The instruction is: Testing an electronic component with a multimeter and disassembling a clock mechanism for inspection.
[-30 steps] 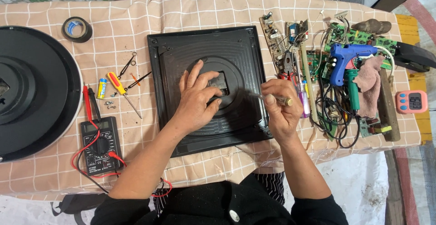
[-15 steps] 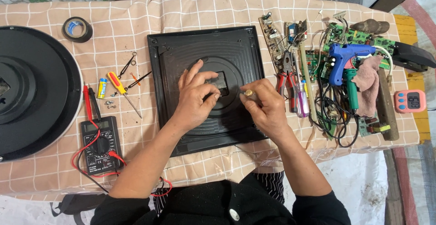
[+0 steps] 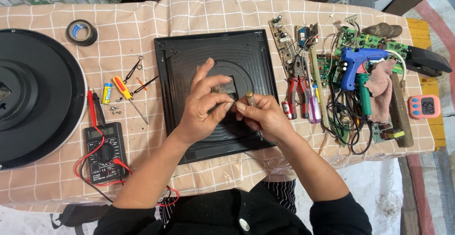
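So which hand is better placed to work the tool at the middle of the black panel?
Probably the right hand: it grips the small tool, tip over the panel centre. The left hand holds no tool; its fingers pinch near the tip, likely steadying something too small to make out.

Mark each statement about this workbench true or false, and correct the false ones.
1. Both hands meet over the black square panel. True.
2. The right hand holds a hammer. False: its grip is on a small screwdriver.
3. The blue glue gun lies right of the panel. True.
4. The multimeter sits on the panel. False: it lies on the checked cloth, to the left.
5. The left hand holds the tape roll. False: the roll lies apart.
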